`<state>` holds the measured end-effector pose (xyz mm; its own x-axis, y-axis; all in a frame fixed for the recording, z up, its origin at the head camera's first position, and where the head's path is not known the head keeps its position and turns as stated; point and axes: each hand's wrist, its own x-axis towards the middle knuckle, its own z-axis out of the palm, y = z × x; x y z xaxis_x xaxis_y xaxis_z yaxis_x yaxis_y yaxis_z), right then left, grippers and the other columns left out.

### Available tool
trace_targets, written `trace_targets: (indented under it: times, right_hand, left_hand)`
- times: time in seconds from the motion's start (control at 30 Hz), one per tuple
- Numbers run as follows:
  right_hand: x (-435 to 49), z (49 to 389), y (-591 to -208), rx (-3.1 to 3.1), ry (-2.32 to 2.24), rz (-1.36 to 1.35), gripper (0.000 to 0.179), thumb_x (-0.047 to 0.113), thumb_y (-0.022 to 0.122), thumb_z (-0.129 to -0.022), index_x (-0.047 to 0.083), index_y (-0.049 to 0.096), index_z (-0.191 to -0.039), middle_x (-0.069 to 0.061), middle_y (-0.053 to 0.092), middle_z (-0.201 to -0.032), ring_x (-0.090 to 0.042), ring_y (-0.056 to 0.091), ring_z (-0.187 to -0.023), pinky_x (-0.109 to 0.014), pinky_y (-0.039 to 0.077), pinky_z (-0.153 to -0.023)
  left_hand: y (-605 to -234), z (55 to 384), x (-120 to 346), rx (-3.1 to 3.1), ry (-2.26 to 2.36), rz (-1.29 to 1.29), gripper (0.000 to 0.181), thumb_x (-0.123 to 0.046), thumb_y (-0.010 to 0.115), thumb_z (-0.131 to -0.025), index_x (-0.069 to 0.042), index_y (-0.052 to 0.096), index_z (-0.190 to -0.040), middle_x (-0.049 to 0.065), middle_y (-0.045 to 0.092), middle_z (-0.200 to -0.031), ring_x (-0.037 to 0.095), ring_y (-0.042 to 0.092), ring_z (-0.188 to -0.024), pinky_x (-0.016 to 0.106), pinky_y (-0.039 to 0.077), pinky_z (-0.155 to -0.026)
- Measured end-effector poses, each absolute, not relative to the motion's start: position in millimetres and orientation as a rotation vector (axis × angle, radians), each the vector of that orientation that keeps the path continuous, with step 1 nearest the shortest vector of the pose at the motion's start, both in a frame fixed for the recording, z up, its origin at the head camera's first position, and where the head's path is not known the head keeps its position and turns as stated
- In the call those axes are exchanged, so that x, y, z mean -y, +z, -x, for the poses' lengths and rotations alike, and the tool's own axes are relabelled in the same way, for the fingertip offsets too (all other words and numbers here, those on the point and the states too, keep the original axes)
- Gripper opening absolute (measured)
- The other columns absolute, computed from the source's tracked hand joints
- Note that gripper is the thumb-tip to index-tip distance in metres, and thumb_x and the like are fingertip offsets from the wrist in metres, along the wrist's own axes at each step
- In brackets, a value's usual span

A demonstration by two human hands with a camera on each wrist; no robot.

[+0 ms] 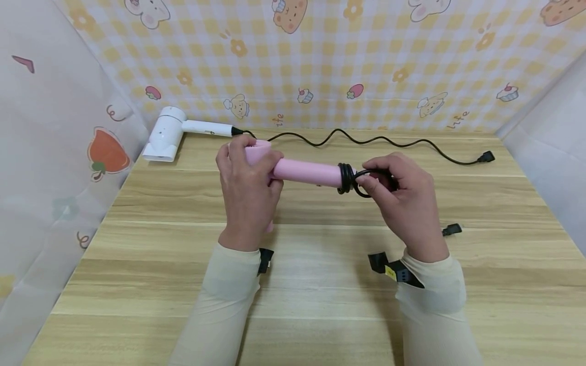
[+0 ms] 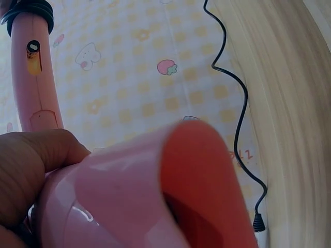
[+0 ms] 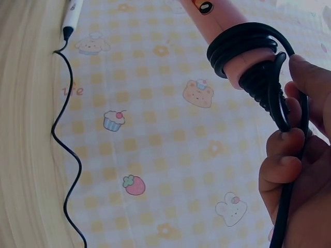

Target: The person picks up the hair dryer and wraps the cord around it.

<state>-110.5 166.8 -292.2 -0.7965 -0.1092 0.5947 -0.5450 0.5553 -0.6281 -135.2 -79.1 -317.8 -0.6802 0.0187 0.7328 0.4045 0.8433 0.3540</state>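
A pink hair dryer (image 1: 309,173) is held above the wooden table, its handle pointing right. My left hand (image 1: 249,188) grips it around the head; in the left wrist view the wide pink nozzle (image 2: 124,186) fills the foreground. Several turns of black cord (image 1: 345,178) circle the end of the handle. At that end, my right hand (image 1: 407,203) pinches the cord between thumb and fingers, with a small loop beside the handle. The right wrist view shows the wound coils (image 3: 243,44) and the cord running down through the curled fingers.
A white hair dryer (image 1: 165,134) lies at the back left of the table (image 1: 316,305). Its wavy black cord (image 1: 380,137) stretches along the back edge to a plug (image 1: 486,156). Another black plug (image 1: 452,230) shows beside my right wrist. A checked cloth (image 1: 320,61) hangs behind.
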Motion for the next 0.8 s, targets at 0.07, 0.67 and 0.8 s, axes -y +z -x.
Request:
trace_targets:
  times: [0.07, 0.67, 0.8]
  right_hand:
    - [-167.0, 110.7, -292.6, 2.295, 1.174, -0.525, 0.016, 0.004, 0.076, -0.084, 0.003, 0.072, -0.100, 0.002, 0.060, -0.081, -0.011, 0.048, -0.064, -0.017, 0.039, -0.057]
    - [-168.1, 111.5, -294.2, 2.321, 1.153, -0.498, 0.014, 0.007, 0.078, -0.082, 0.001, 0.067, -0.088, -0.003, 0.062, -0.074, -0.011, 0.048, -0.059, -0.018, 0.039, -0.055]
    - [-167.1, 111.3, -294.0, 2.333, 1.171, -0.454, 0.015, 0.008, 0.078, -0.083, 0.001, 0.065, -0.087, -0.003, 0.061, -0.073, -0.011, 0.048, -0.060, -0.018, 0.039, -0.056]
  left_hand:
    - [-317.6, 134.8, 78.8, 2.249, -0.647, 0.306, 0.021, -0.001, 0.077, -0.078, -0.012, 0.078, -0.096, 0.024, 0.049, -0.122, 0.052, 0.039, -0.117, 0.060, 0.035, -0.098]
    - [-317.0, 134.4, 77.2, 2.253, -0.621, 0.328, 0.019, -0.002, 0.078, -0.079, -0.012, 0.078, -0.095, 0.023, 0.049, -0.121, 0.052, 0.039, -0.118, 0.061, 0.036, -0.098]
    - [-317.0, 134.4, 76.8, 2.250, -0.606, 0.345, 0.019, -0.002, 0.078, -0.079, -0.012, 0.078, -0.095, 0.023, 0.050, -0.121, 0.052, 0.039, -0.117, 0.061, 0.035, -0.099]
